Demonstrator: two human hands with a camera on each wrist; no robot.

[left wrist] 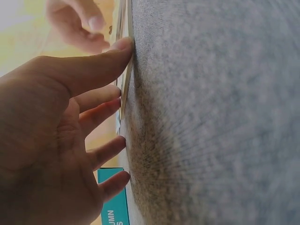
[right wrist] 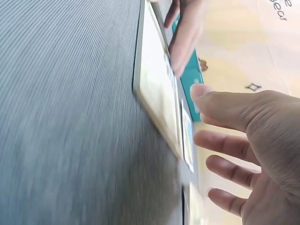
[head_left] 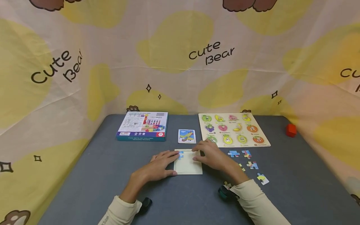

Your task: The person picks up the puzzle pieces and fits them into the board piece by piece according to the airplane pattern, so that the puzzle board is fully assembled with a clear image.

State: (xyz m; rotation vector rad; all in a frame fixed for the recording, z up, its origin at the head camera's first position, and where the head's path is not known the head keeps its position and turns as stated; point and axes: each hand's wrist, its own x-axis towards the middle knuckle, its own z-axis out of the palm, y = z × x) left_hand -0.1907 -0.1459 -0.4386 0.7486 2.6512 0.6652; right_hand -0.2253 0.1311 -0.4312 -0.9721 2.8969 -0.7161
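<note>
A small cream puzzle board (head_left: 188, 167) lies on the grey table, with a blue jigsaw piece (head_left: 181, 155) in its upper left corner. My left hand (head_left: 158, 166) rests along the board's left side, its fingers spread; in the left wrist view the thumb (left wrist: 101, 65) touches the board's edge. Over the upper right part of the board is my right hand (head_left: 211, 156). The right wrist view shows its fingers (right wrist: 229, 171) loosely bent and apart, with nothing between them. Just behind the board lies a picture card (head_left: 187, 136) with a yellow airplane.
Several loose jigsaw pieces (head_left: 252, 165) lie to the right, some partly hidden by the right forearm. A boxed set (head_left: 142, 126) stands back left, a fruit board (head_left: 234, 129) back right. Near the right edge sits a red block (head_left: 291, 130). Behind the table hangs a patterned cloth (head_left: 174, 43).
</note>
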